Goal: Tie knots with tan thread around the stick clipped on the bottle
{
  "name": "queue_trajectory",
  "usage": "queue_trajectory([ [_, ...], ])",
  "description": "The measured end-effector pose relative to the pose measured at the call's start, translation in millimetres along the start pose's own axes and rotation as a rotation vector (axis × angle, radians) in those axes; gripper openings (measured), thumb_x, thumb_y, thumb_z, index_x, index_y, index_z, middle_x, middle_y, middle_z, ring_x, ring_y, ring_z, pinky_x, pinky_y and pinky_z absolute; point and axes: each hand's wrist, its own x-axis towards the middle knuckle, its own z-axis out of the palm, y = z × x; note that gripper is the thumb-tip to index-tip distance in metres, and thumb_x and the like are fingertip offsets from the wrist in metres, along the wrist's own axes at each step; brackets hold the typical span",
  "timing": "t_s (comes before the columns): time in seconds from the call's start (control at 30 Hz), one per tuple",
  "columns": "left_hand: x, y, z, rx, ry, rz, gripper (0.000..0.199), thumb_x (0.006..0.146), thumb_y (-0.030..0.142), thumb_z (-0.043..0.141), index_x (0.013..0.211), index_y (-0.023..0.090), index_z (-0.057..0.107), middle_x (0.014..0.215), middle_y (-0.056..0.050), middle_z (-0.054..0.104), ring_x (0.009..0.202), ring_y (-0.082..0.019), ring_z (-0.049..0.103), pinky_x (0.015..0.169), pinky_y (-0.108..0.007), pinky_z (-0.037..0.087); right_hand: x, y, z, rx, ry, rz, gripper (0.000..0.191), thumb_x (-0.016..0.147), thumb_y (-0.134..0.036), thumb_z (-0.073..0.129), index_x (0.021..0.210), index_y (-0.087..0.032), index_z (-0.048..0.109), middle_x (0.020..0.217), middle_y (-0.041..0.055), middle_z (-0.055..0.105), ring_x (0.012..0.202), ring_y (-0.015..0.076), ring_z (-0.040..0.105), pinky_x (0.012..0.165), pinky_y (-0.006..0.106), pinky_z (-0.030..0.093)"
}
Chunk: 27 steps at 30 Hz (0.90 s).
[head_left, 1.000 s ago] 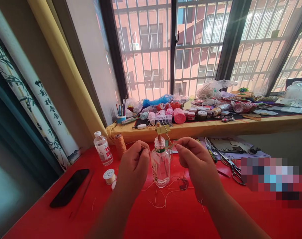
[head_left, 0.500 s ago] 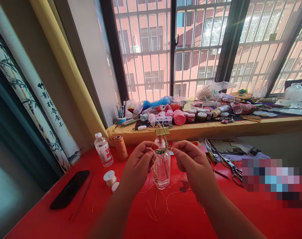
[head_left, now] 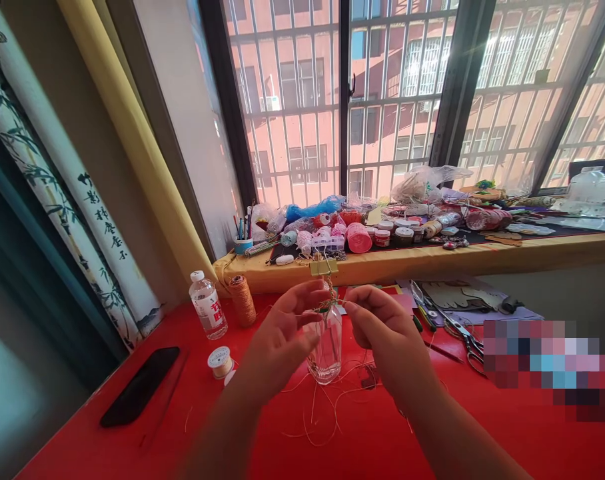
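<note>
A clear glass bottle (head_left: 328,353) stands upright on the red tabletop between my hands. A brass-coloured binder clip (head_left: 323,268) sits at its top, and a knotted cord (head_left: 331,291) hangs down from it along the neck. My right hand (head_left: 390,333) pinches a thin cord just right of the neck. On the other side, my left hand (head_left: 277,343) has its thumb and fingers apart, close in front of the bottle; no thread shows clearly in it. Loose thin threads (head_left: 335,410) trail over the table around the bottle's base.
A water bottle (head_left: 208,310), an orange thread cone (head_left: 242,301), a white spool (head_left: 220,362) and a black phone (head_left: 140,387) lie to the left. Scissors (head_left: 470,343) rest at the right. Craft supplies crowd the windowsill (head_left: 382,263) behind.
My left hand has opened from a pinch on the thread, its thumb and fingers spreading in front of the bottle. The right hand keeps its pinch in nearly the same place.
</note>
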Motion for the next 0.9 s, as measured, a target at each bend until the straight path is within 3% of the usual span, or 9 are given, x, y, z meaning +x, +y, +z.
queue_trajectory([
  [0.1, -4.1, 3.5, 6.7, 0.168, 0.051, 0.034, 0.047, 0.089, 0.026, 0.073, 0.136, 0.028, 0.066, 0.138, -0.009, 0.070, 0.121, -0.026, 0.066, 0.102, -0.040, 0.052, 0.9, -0.4, -0.2, 0.006, -0.004, 0.004, 0.021, 0.080, -0.040, 0.075, 0.081, -0.021, 0.067, 0.061, -0.0063, 0.043, 0.053, 0.0100, 0.030, 0.048, 0.026, 0.023],
  [0.2, -7.4, 7.8, 16.2, 0.335, 0.180, 0.060, 0.032, 0.093, 0.034, 0.070, 0.123, 0.025, 0.074, 0.121, -0.009, 0.077, 0.103, -0.024, 0.072, 0.093, -0.038, 0.056, 1.0, -1.4, -0.2, -0.008, 0.000, -0.003, 0.022, 0.080, -0.042, 0.076, 0.081, -0.021, 0.068, 0.061, -0.0057, 0.044, 0.053, 0.0103, 0.031, 0.048, 0.025, 0.024],
  [0.3, -10.1, 12.7, 22.1, 0.397, 0.260, 0.046, 0.030, 0.095, 0.040, 0.067, 0.119, 0.024, 0.076, 0.106, -0.008, 0.079, 0.090, -0.022, 0.073, 0.079, -0.034, 0.058, 1.7, -0.4, -1.0, -0.037, -0.004, -0.015, 0.023, 0.082, -0.043, 0.076, 0.081, -0.021, 0.068, 0.060, -0.0052, 0.045, 0.052, 0.0107, 0.032, 0.048, 0.025, 0.025],
  [0.47, -9.4, 16.8, 20.6, 0.439, 0.259, 0.045, 0.023, 0.097, 0.037, 0.063, 0.110, 0.025, 0.077, 0.092, -0.003, 0.075, 0.076, -0.016, 0.067, 0.071, -0.028, 0.055, 3.8, 6.2, -2.5, -0.031, -0.042, -0.038, 0.031, 0.085, -0.050, 0.075, 0.080, -0.021, 0.068, 0.059, -0.0063, 0.042, 0.050, 0.0092, 0.025, 0.044, 0.024, 0.019],
  [0.67, 3.6, 10.0, 19.8, 0.100, 0.260, -0.111, 0.024, 0.093, 0.042, 0.066, 0.089, 0.019, 0.070, 0.067, 0.004, 0.060, 0.055, -0.010, 0.055, 0.054, -0.022, 0.046, 4.2, 11.2, -0.7, -0.073, -0.071, -0.056, 0.031, 0.089, -0.052, 0.071, 0.086, -0.021, 0.070, 0.061, -0.0057, 0.044, 0.051, 0.0101, 0.027, 0.046, 0.024, 0.023],
  [0.8, 16.1, 6.7, 20.5, -0.216, 0.193, -0.329, 0.039, 0.076, 0.049, 0.081, 0.077, 0.019, 0.056, 0.058, 0.008, 0.048, 0.044, -0.005, 0.034, 0.041, -0.017, 0.027, 5.1, 13.4, 0.6, -0.117, -0.096, -0.115, 0.031, 0.090, -0.050, 0.070, 0.084, -0.020, 0.070, 0.068, -0.0020, 0.055, 0.058, 0.0127, 0.040, 0.053, 0.025, 0.034],
  [0.9, 22.1, 6.1, 23.4, -0.347, 0.163, -0.404, 0.050, 0.068, 0.052, 0.087, 0.070, 0.020, 0.048, 0.055, 0.011, 0.039, 0.045, -0.004, 0.022, 0.040, -0.017, 0.015, 5.5, 13.6, 0.5, -0.136, -0.104, -0.133, 0.030, 0.091, -0.049, 0.069, 0.083, -0.020, 0.070, 0.068, -0.0017, 0.055, 0.060, 0.0133, 0.041, 0.055, 0.025, 0.035],
])
